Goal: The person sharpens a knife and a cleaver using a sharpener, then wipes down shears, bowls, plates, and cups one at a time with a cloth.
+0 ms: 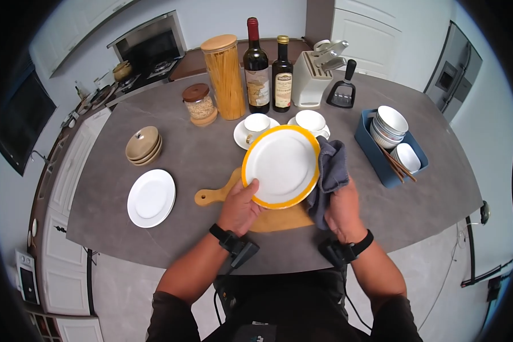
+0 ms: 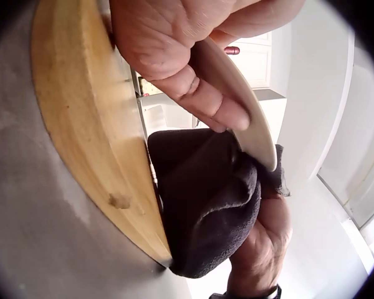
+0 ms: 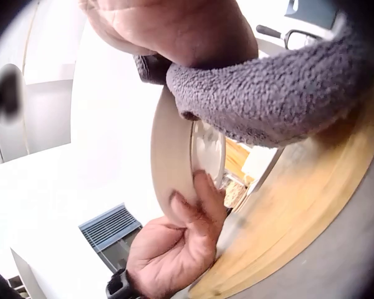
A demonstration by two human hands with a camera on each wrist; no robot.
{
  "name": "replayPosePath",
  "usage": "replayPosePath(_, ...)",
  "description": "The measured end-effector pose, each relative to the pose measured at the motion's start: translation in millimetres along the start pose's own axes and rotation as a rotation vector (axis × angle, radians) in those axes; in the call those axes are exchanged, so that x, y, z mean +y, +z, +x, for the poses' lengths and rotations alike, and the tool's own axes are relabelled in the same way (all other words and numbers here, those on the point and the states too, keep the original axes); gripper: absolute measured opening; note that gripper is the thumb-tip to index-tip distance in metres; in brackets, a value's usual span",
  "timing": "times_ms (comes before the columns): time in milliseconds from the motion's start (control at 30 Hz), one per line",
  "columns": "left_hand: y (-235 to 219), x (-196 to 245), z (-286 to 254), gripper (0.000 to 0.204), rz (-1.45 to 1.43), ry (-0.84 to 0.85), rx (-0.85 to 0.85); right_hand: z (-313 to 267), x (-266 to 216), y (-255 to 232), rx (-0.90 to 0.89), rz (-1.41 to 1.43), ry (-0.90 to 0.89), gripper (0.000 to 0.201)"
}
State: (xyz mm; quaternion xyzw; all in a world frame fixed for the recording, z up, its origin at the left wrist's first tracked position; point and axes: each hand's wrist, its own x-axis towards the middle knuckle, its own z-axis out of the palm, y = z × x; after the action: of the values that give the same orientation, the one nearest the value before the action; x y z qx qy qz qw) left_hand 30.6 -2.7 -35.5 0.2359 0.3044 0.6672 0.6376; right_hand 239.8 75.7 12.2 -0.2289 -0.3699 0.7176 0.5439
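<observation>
A white plate with a yellow rim (image 1: 282,165) is held tilted above the wooden cutting board (image 1: 211,196). The left hand (image 1: 241,210) grips its lower left edge, thumb on the face and fingers underneath, as the left wrist view also shows. At the plate's right edge, the right hand (image 1: 344,211) holds a dark grey cloth (image 1: 332,165) that wraps over the rim; part of the plate edge and the fingertips are hidden by the cloth. In the right wrist view the cloth (image 3: 268,93) hangs from the right hand against the plate (image 3: 171,149).
White plates (image 1: 151,198) and brown bowls (image 1: 143,145) are at left. Behind stand two cups on saucers, a jar (image 1: 199,105), pasta canister (image 1: 225,80), two bottles, a knife block (image 1: 312,80) and a black-handled utensil (image 1: 343,91). A blue bin (image 1: 376,151) with bowls and chopsticks is at right.
</observation>
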Motion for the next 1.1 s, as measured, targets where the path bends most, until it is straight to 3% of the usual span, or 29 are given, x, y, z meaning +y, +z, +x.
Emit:
replayPosePath(67, -4.5, 0.0, 1.5, 0.041, 0.010, -0.014, -0.012, 0.4, 6.2, 7.0, -0.016, 0.064, -0.021, 0.048)
replayPosePath(133, -2.6, 1.1, 0.5, 0.041, 0.019, -0.035, -0.027, -0.6, 5.1, 13.7, 0.005, -0.024, -0.155, 0.051)
replayPosePath(200, 6.0, 4.5, -4.5, 0.042, 0.037, -0.147, -0.122, 0.9, 1.4, 1.8, 0.083, 0.065, -0.051, 0.047)
replayPosePath(267, 7.5, 0.6, -6.5, 0.043, 0.059, -0.207, -0.148, 7.4, -4.3, -15.2, 0.030, 0.068, 0.151, 0.041)
replayPosePath(300, 8.3, -1.6, -6.8, 0.043, 0.081, -0.266, -0.172, 4.1, -6.6, -21.3, 0.010, -0.069, 0.164, 0.035)
replayPosePath(433, 10.6, -5.4, -6.6, 0.045, 0.093, -0.311, -0.225, 9.8, 22.6, -39.8, -0.089, 0.048, 0.327, 0.037)
replayPosePath(633, 9.7, -15.7, 1.3, 0.044, 0.165, -0.089, -0.003, 9.8, 46.0, -20.9, -0.297, 0.251, 0.420, 0.044)
replayPosePath(700, 2.1, -21.1, 5.1, 0.038, 0.375, 0.094, 0.188, 8.3, 43.2, -15.6, -0.279, 0.312, 0.450, 0.044)
replayPosePath(767, -3.7, -16.5, 9.2, 0.034, 0.469, 0.160, 0.273, 5.4, 39.7, -13.1, -0.261, 0.369, 0.490, 0.045)
replayPosePath(833, -9.5, -12.0, 18.7, 0.030, 0.575, 0.332, 0.403, 1.4, 40.9, -12.1, -0.107, 0.325, 0.529, 0.043)
replayPosePath(867, -13.3, -8.2, 20.9, 0.030, 0.578, 0.334, 0.412, 1.9, 44.0, -18.6, -0.112, 0.328, 0.536, 0.043)
replayPosePath(933, -20.6, 2.0, 20.0, 0.033, 0.621, 0.284, 0.537, 2.2, 47.7, -32.5, -0.398, 0.588, 0.475, 0.042)
replayPosePath(967, -19.2, 7.4, 19.5, 0.036, 0.673, 0.273, 0.578, -1.8, 45.3, -28.6, -0.198, 0.420, 0.458, 0.040)
replayPosePath(1100, -19.4, 10.5, 20.1, 0.038, 0.648, 0.215, 0.568, -3.0, 44.4, -30.7, -0.103, 0.428, 0.310, 0.036)
